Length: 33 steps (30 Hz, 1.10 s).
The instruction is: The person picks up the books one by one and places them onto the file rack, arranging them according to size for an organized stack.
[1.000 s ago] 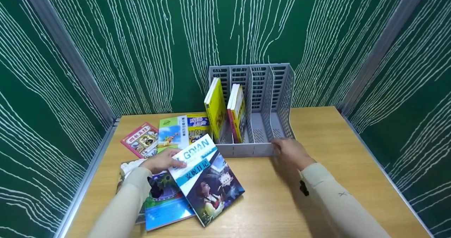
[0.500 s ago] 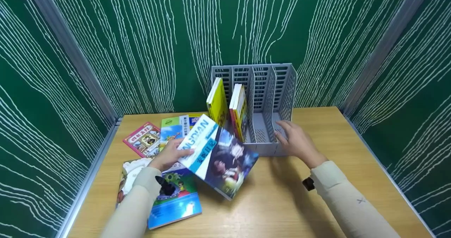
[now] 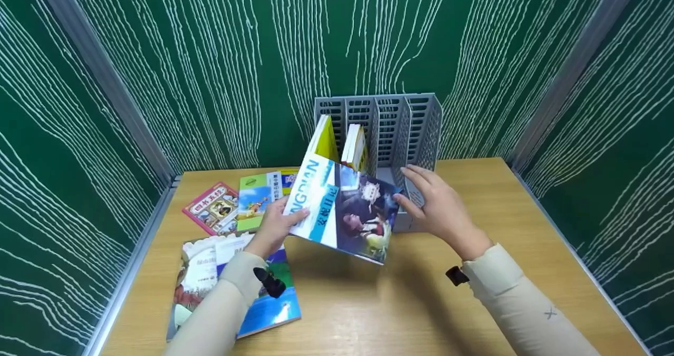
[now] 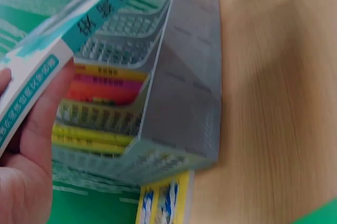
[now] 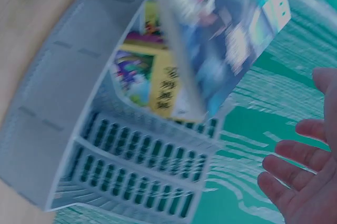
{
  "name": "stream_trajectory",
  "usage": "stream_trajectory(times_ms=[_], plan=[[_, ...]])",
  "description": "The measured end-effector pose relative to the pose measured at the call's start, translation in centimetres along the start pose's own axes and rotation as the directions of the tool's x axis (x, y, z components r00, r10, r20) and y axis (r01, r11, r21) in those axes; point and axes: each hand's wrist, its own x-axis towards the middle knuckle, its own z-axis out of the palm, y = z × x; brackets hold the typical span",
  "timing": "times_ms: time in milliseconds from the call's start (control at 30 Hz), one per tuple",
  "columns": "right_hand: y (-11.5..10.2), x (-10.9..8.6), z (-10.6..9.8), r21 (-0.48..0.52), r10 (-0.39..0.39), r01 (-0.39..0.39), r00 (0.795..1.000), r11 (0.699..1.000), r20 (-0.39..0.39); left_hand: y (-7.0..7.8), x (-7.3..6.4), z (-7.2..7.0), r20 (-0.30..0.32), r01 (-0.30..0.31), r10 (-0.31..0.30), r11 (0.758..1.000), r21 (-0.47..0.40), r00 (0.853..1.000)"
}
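Observation:
My left hand [image 3: 274, 225] grips a paperback book [image 3: 363, 214] by its left edge, thumb on the white part of the cover. The cover has a teal band and a dark illustration; its spine shows in the left wrist view. The book is raised and tilted in front of a grey file rack [image 3: 433, 129], hiding part of it. My right hand [image 3: 442, 208] has its fingers spread at the book's right edge; the right wrist view shows a gap between them. Inside the rack stand yellow books [image 3: 327, 135] at the left and other books [image 3: 356, 146] beside them.
On the wooden table [image 3: 337, 319], a red-edged book [image 3: 213, 207], a green and blue book [image 3: 253, 193] and a yellow book [image 3: 288, 179] lie left of the rack. Larger books [image 3: 197, 272] overlap under my left forearm. Green walls with white lines stand around.
My left hand has lifted the book up and to the right, turning it toward the rack. My right hand has left the rack's front edge and come up beside the book.

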Motion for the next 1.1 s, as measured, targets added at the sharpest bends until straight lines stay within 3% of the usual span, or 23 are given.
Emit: stream_trajectory(times_ms=[300, 567, 733, 900, 1100], plan=[[-3.9, -0.6, -0.9, -0.04, -0.076, 0.079, 0.994, 0.996, 0.073, 1.0, -0.8, 3.6, -0.022, -0.028, 0.026, 0.997, -0.069, 0.999], [-6.0, -1.3, 0.0, -0.105, -0.118, 0.141, 0.973, 0.985, 0.197, 1.7, -1.2, 6.8, -0.114, -0.002, -0.009, 0.995, -0.098, 0.993], [-6.5, -1.9, 1.1, -0.139, -0.114, 0.156, 0.956, 0.978, 0.271, 2.1, -1.4, 8.2, -0.166, 0.063, -0.082, 0.991, -0.119, 0.983], [-6.6, -2.6, 2.4, -0.184, -0.117, 0.182, 0.942, 0.966, 0.314, 2.5, -1.7, 9.3, -0.166, 0.129, -0.165, 0.97, -0.208, 0.972], [-6.5, -3.1, 4.1, -0.257, -0.085, 0.163, 0.954, 0.953, 0.287, 2.4, -2.1, 10.6, -0.138, 0.17, -0.22, 0.937, -0.307, 0.966]])
